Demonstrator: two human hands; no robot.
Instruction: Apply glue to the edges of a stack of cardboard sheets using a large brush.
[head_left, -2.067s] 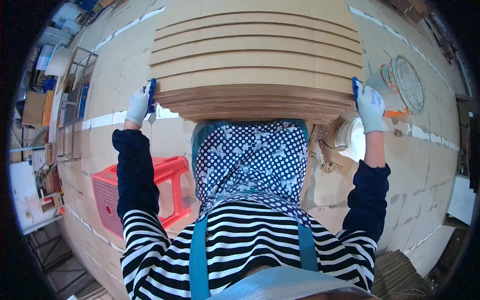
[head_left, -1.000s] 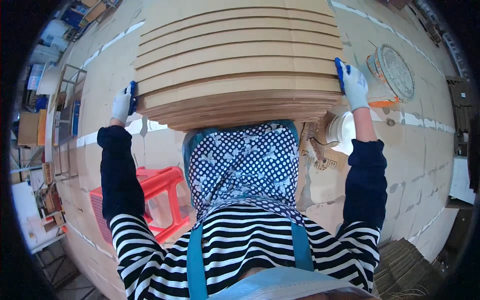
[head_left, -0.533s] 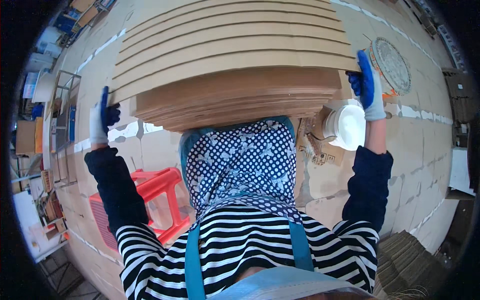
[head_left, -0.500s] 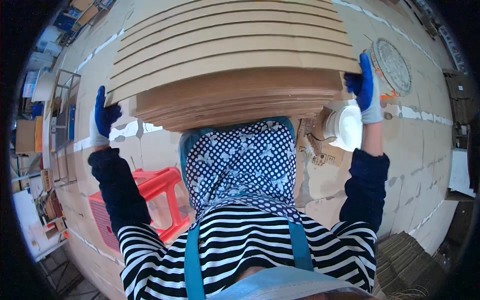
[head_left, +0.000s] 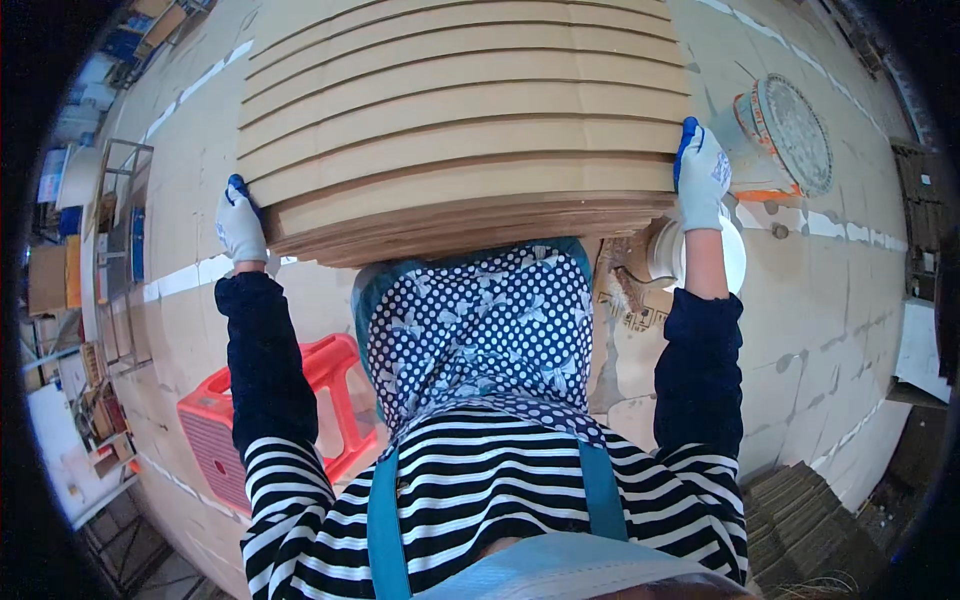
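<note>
In front of me lies a tall stack of flat brown cardboard sheets (head_left: pixel 460 135), its upper sheets stepped back one behind another like stairs. My left hand (head_left: pixel 240 222), in a white glove with a blue palm, is closed at the near left edge of the sheets. On the right edge, a little farther from me, my right hand (head_left: pixel 704 178) is closed in a matching glove. The backs of both hands show, while the fingers around the edges are partly hidden. The near side of the stack is close to my polka-dot apron (head_left: pixel 485 320).
A red plastic stool (head_left: pixel 225 430) stands at my left. To the right are a white bucket (head_left: pixel 733 255), partly behind my right wrist, and a larger bucket with a crusted grey lid (head_left: pixel 795 135). More flat cardboard (head_left: pixel 815 520) is piled at the lower right. A metal frame (head_left: pixel 125 260) stands far left.
Both hands have turned and moved inward, from spread beside the stack to closed on its edges. The front top sheets have shifted toward me, covering more of the pile beneath.
</note>
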